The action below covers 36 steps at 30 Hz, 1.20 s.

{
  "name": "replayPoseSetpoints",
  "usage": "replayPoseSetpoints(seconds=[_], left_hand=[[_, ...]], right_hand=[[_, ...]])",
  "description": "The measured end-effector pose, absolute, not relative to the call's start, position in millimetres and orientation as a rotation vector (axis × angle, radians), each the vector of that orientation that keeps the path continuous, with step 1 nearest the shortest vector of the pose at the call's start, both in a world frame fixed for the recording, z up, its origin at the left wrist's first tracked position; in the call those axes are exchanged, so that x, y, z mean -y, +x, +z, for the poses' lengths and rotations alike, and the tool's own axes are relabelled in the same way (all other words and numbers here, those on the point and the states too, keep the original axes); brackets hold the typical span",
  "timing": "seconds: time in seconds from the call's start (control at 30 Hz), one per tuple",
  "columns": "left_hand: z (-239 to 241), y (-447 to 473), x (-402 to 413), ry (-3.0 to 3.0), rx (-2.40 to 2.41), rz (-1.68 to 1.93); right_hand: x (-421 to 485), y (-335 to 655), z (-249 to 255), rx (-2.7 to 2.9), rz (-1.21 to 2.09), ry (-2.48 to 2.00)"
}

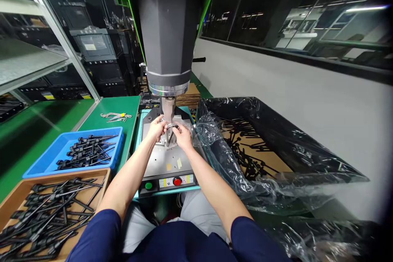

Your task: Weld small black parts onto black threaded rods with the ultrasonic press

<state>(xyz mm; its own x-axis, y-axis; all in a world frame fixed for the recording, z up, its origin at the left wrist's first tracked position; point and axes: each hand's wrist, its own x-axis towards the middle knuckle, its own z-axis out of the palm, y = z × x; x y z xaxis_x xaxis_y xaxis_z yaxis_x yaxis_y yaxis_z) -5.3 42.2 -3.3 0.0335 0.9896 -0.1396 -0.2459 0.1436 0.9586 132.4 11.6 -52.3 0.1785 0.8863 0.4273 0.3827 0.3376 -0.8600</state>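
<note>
My left hand and my right hand meet just under the press head's welding horn. Fingers of both hands are pinched round a small clear plastic piece, whose exact kind I cannot make out. Below the fingertips stands a metal fixture, partly hidden by the hands. It sits on the grey machine plate. Along the plate's front are a green button and a red button.
At left, a blue tray and a brown tray hold several black rod-like parts with thick heads. Tools lie on the green table. A plastic-lined black bin with more dark parts stands at right.
</note>
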Motion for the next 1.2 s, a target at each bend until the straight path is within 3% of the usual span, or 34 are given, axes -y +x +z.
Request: replayPoseSetpoints(seconds=[0.67, 0.83, 1.2], left_hand=[[6.9, -9.1, -52.4, 0.779, -1.018, 1.187], [1.3, -10.8, -50.3, 0.814, -1.025, 1.204], [-6.1, -9.4, -42.9, 0.876, -1.082, 1.198]], right_hand=[[-59.6, 128.1, -49.8, 1.512, 0.716, -1.235], [-59.2, 119.0, -62.1, 1.413, 0.684, -1.146], [-58.2, 108.9, -68.3, 1.099, 0.980, -1.094]])
